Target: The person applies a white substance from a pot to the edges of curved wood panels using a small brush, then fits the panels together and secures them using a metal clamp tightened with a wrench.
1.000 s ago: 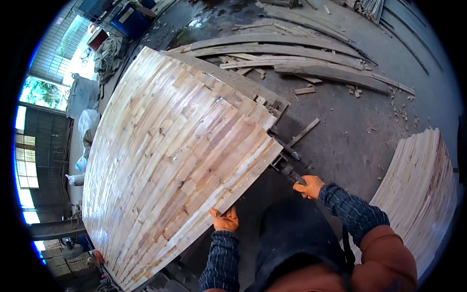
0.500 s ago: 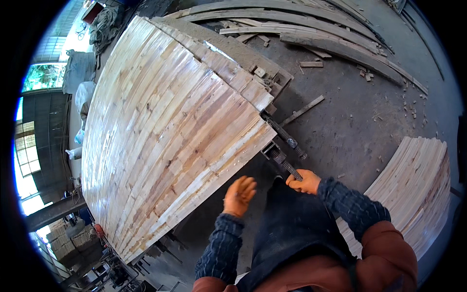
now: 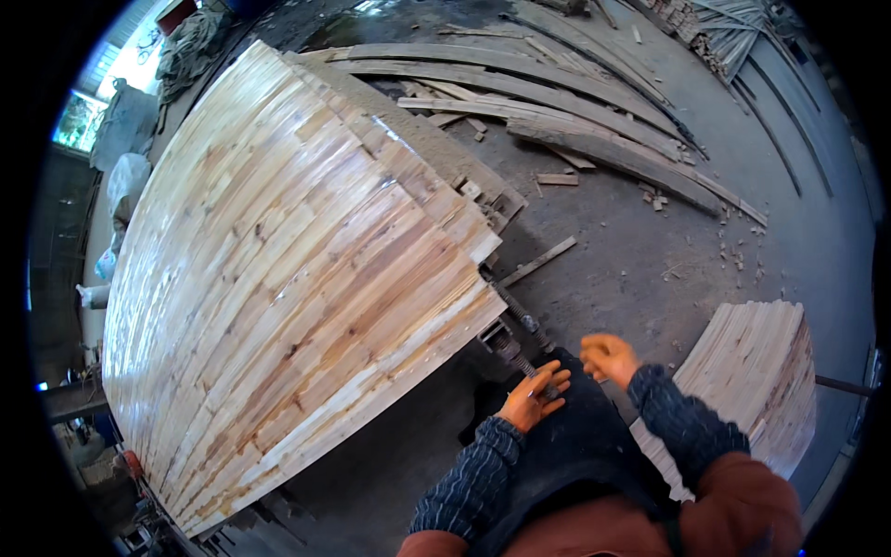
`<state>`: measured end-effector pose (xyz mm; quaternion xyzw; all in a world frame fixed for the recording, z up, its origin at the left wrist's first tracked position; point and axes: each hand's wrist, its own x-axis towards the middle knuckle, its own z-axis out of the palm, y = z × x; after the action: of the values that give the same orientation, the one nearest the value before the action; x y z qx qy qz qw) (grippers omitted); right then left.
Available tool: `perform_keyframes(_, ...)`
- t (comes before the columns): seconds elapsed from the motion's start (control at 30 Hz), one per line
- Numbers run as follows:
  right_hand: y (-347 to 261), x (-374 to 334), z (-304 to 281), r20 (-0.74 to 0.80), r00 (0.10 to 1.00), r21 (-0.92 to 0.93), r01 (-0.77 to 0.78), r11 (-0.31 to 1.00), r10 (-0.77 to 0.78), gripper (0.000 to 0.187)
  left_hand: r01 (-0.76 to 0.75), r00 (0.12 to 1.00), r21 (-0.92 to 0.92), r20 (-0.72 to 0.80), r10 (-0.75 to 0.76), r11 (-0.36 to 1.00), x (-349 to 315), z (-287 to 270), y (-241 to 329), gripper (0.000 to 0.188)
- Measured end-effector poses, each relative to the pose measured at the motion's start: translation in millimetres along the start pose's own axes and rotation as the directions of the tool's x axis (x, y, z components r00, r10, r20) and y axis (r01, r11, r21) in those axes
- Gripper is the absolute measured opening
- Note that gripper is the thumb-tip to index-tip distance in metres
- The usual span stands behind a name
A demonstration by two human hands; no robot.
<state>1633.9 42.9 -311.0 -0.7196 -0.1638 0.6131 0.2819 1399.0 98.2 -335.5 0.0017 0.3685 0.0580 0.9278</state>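
A wide panel of glued wood strips (image 3: 278, 278) lies in front of me, its near right corner beside two threaded clamp screws. My left hand (image 3: 532, 399), in an orange glove, is at the outer end of the nearer clamp screw (image 3: 510, 351). Its fingers are spread and touch or nearly touch the screw; contact is hard to make out. To the right, my orange-gloved right hand (image 3: 609, 359) is off the screw, fingers loosely bent and apart, holding nothing visible. The second clamp screw (image 3: 527, 320) sticks out just beyond.
A stack of wood strips (image 3: 742, 371) stands at my right. Long curved boards (image 3: 613, 158) and wood scraps (image 3: 557, 179) lie on the floor beyond the panel. A loose stick (image 3: 538, 261) lies near its corner. Bags (image 3: 125, 186) stand at the far left.
My right hand has let go of the nearer clamp screw and moved off to the right. My left hand has come rightward to the screw's end. The view has shifted.
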Motion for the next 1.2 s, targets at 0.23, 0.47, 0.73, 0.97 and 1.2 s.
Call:
perform_keyframes(0.23, -132, 231, 17, 0.112, 0.887, -0.097, 0.459, 0.883, -0.448, 0.048, -0.316, 0.949, -0.332, -0.104, 0.298, 0.889, 41, -6, -45, 0.028)
perform_keyframes(0.47, -198, 355, 58, 0.204, 0.916, -0.554, 0.399, 0.731, -0.345, 0.05, -0.46, 0.686, 0.034, -0.621, 0.379, 0.887, 45, 42, -29, 0.025)
perform_keyframes(0.73, -212, 362, 101, 0.231, 0.548, -0.152, 0.836, 0.527, -0.804, 0.049, -0.321, 0.382, 0.133, -0.888, 0.257, 0.938, 66, 67, -14, 0.019)
perform_keyframes(0.97, -204, 374, 104, 0.469, 0.528, -0.44, 0.835, 0.331, -0.708, 0.06, -0.388, 0.48, 0.065, -0.838, 0.262, 0.92, 57, 59, -18, 0.015)
perform_keyframes(1.2, -223, 356, 122, 0.521, 0.777, -0.674, 0.628, 0.389, -0.352, 0.078, -0.448, 0.431, 0.045, -0.864, 0.26, 0.893, 55, 63, -20, 0.018)
